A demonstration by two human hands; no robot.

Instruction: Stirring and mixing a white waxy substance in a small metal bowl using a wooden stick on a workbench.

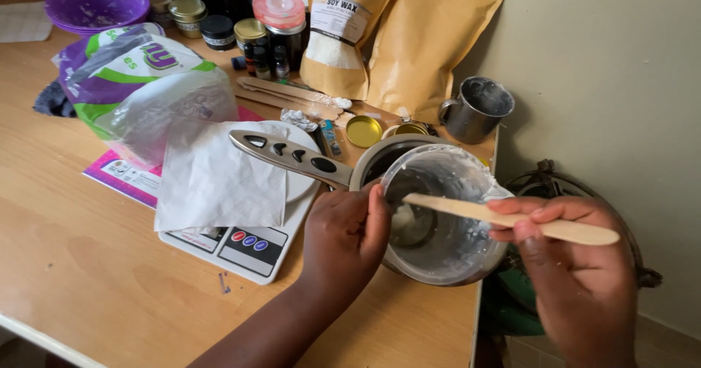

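Your left hand point(347, 233) grips the near rim of a round glass jar point(442, 218). The jar is tipped toward you and is smeared inside with white wax. It rests over a metal pot point(380, 156) at the table's right edge. Your right hand point(566, 255) pinches a flat wooden stick point(504, 215). The stick's tip is down inside the jar.

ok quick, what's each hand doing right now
Left hand: closed on the rim of the metal cup, steadying it.
Right hand: closed on the wooden stick.
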